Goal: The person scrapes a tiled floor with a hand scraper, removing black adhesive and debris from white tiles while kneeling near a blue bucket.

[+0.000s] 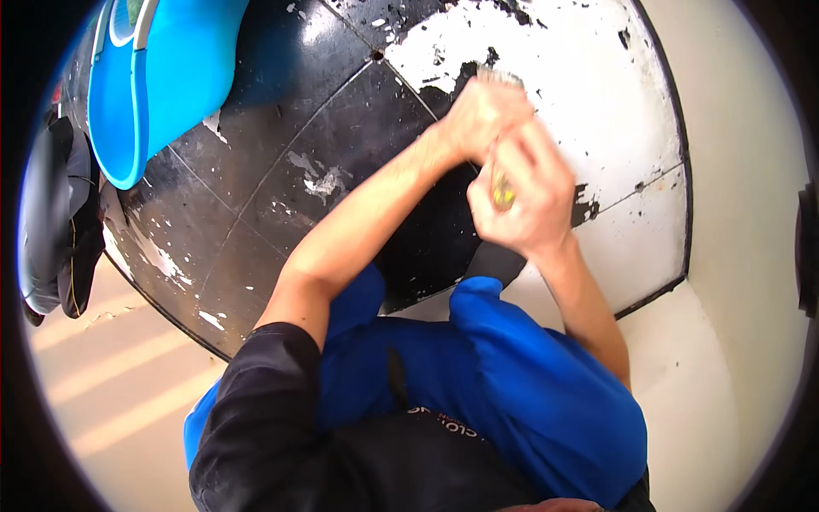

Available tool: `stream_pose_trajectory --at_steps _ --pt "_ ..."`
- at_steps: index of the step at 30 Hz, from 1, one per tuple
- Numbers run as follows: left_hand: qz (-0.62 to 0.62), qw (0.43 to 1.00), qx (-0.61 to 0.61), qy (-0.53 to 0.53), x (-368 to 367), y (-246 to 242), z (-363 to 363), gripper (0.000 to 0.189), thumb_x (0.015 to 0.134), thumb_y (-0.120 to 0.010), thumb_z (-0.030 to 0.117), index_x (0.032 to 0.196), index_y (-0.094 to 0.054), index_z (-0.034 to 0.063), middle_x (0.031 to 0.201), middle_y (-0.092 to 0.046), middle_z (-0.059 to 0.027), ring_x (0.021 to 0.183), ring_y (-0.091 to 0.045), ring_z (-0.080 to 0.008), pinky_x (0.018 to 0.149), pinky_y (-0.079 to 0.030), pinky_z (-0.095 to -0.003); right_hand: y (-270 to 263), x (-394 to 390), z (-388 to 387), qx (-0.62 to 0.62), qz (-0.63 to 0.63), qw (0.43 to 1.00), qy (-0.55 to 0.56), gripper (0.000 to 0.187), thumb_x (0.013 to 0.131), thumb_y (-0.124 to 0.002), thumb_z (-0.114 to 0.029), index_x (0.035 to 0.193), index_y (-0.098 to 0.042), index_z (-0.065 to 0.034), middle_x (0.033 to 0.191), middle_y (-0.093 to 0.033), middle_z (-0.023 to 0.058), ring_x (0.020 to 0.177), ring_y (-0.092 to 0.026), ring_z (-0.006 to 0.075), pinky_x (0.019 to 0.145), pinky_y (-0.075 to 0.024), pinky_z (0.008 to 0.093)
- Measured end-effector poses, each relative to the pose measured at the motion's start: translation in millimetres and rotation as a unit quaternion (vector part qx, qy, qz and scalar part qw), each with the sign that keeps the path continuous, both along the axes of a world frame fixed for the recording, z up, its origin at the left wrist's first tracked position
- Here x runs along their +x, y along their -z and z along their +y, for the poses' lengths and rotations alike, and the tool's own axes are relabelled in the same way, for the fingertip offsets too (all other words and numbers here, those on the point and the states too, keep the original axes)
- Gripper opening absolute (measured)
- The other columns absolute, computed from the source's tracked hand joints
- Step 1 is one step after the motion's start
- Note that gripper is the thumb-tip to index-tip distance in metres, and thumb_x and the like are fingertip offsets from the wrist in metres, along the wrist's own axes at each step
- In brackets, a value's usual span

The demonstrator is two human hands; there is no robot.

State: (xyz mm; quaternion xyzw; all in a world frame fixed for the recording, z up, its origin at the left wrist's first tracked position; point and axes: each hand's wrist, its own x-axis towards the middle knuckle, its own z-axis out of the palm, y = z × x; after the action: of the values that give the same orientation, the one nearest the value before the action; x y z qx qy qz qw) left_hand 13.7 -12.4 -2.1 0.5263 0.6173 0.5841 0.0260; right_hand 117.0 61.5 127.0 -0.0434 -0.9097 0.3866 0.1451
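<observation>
Both my hands hold a scraper, with its metal blade low against the floor. Its clear and yellow handle shows inside my right hand, which is wrapped around it. My left hand is closed farther forward, close behind the blade, and hides the middle of the tool. Motion blurs both hands slightly. Under the blade, ragged white paint meets bare black floor tile. Loose white flakes lie around that border.
A blue plastic slide stands on the tiles at upper left. Beyond it is a black and grey object, unclear in kind. My blue-trousered legs are folded close to the work. A dark strip edges the floor area beside a pale surface.
</observation>
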Motion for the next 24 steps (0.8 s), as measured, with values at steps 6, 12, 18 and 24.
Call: stream_pose_trajectory --at_steps 6,12,18,24 --pt "-0.024 0.999 -0.036 -0.013 38 6 -17 0.037 0.068 -0.070 0.044 0.063 -0.053 0.0112 0.061 -0.053 -0.0070 0.055 -0.057 -0.0291 0.052 -0.047 -0.0414 -4 25 -9 -0.036 -0.029 0.999 -0.029 0.028 0.069 -0.070 -0.004 0.097 -0.069 -0.0038 0.095 -0.060 0.0120 0.073 -0.063 0.0326 0.063 -0.0547 0.0420" --pt "0.050 0.997 -0.043 -0.031 -2 11 4 0.033 0.067 -0.071 0.041 0.066 -0.056 0.0113 0.063 -0.056 -0.0080 0.057 -0.058 -0.0304 0.052 -0.047 -0.0418 10 -5 12 -0.023 -0.022 0.999 0.003 0.021 0.068 -0.069 -0.002 0.088 -0.063 -0.0030 0.090 -0.059 0.0138 0.073 -0.063 0.0338 0.064 -0.0544 0.0408" --pt "-0.022 0.999 -0.036 -0.023 3 2 3 0.038 0.065 -0.075 0.042 0.063 -0.051 0.0123 0.059 -0.050 -0.0072 0.057 -0.058 -0.0285 0.050 -0.046 -0.0408 -1 -1 7 -0.039 0.020 0.999 0.008 0.015 0.065 -0.067 0.001 0.078 -0.059 -0.0017 0.081 -0.056 0.0152 0.068 -0.060 0.0373 0.061 -0.0515 0.0423" --pt "0.015 0.998 -0.058 -0.008 21 6 -6 0.032 0.065 -0.075 0.039 0.067 -0.057 0.0120 0.063 -0.054 -0.0069 0.059 -0.059 -0.0297 0.053 -0.049 -0.0408 1 19 6 -0.065 0.012 0.998 -0.013 0.022 0.070 -0.066 0.002 0.092 -0.066 0.0005 0.091 -0.063 0.0187 0.077 -0.066 0.0397 0.070 -0.0557 0.0411"
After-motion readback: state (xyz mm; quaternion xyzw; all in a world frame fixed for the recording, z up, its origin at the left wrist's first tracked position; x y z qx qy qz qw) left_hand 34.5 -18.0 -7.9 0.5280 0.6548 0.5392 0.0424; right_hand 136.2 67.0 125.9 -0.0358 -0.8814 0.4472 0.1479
